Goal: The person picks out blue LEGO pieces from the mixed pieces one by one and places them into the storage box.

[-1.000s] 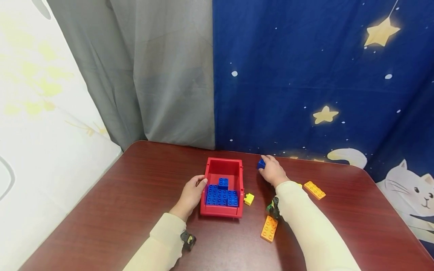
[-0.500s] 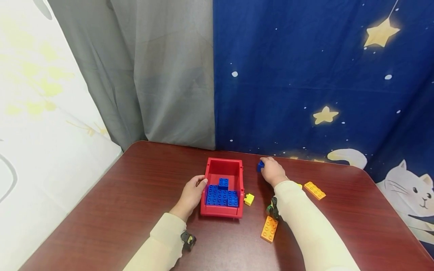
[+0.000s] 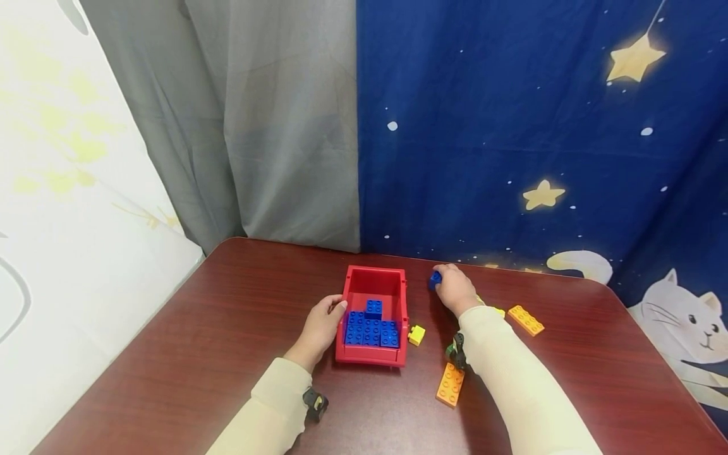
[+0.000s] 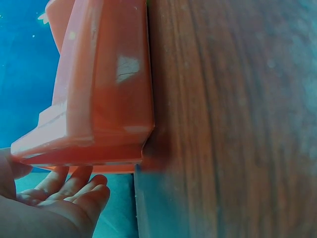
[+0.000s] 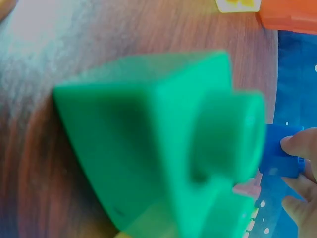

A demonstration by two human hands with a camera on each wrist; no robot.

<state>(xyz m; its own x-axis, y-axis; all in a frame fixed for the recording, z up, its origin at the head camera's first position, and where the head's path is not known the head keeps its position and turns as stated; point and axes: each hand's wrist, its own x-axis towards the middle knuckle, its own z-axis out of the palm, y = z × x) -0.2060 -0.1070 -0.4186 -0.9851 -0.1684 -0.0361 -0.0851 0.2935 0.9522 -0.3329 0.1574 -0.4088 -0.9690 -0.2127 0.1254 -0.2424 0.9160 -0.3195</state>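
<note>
My left hand (image 3: 320,328) holds the left wall of a red plastic box (image 3: 371,356), thumb at its rim; the left wrist view has the fingers (image 4: 81,186) against the box's side. Inside the box, several blue studded toy bricks (image 3: 371,331) sit packed toward the near end, with one further blue brick (image 3: 373,308) just behind them. To the right of the box, near the table's far edge, my right hand (image 3: 457,288) pinches a single blue brick (image 3: 435,279) between thumb and fingers. The right wrist view shows that blue brick (image 5: 280,148) partly behind the fingers.
A small yellow brick (image 3: 417,335) lies beside the box's right wall. Under the right wrist are a green brick (image 5: 143,148) and an orange brick (image 3: 450,385). Another orange brick (image 3: 526,320) and partly hidden yellow pieces (image 3: 499,312) lie right of the sleeve. Curtains hang behind the table.
My right hand and the blue brick have shifted very slightly toward me. The left hand and the red box stay in place.
</note>
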